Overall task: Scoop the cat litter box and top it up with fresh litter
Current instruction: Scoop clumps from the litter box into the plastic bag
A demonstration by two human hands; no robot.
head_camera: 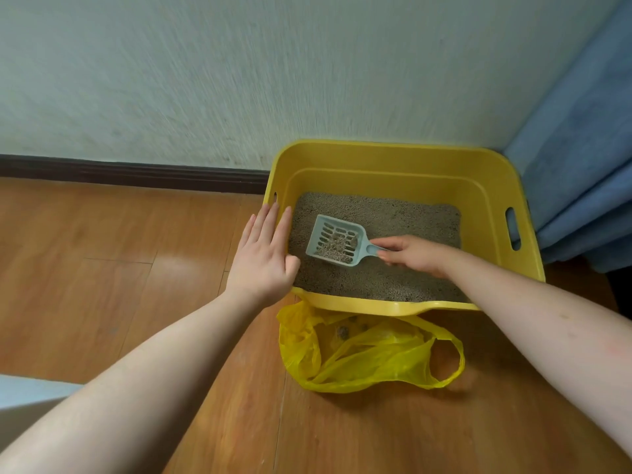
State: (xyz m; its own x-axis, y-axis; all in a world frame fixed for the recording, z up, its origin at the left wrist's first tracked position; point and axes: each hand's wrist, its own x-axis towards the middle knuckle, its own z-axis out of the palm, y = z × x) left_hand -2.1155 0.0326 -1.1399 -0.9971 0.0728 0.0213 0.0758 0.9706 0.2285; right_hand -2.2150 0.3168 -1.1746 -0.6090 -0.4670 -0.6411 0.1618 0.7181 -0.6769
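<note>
A yellow plastic litter box [393, 159] stands on the wooden floor against the wall, its bottom covered with grey litter [403, 217]. My right hand [413, 253] is inside the box, shut on the handle of a pale blue slotted scoop [337, 239]. The scoop holds some litter and a few clumps just above the litter surface. My left hand [263, 254] lies flat with fingers spread on the box's left rim. A yellow plastic bag [362, 354] lies open on the floor right in front of the box, with a few dark clumps inside.
A blue curtain [581, 148] hangs to the right of the box. A dark baseboard [130, 172] runs along the pale wall. Wooden floor [119, 268] stretches to the left and front. A pale object edge [27, 395] shows at the lower left.
</note>
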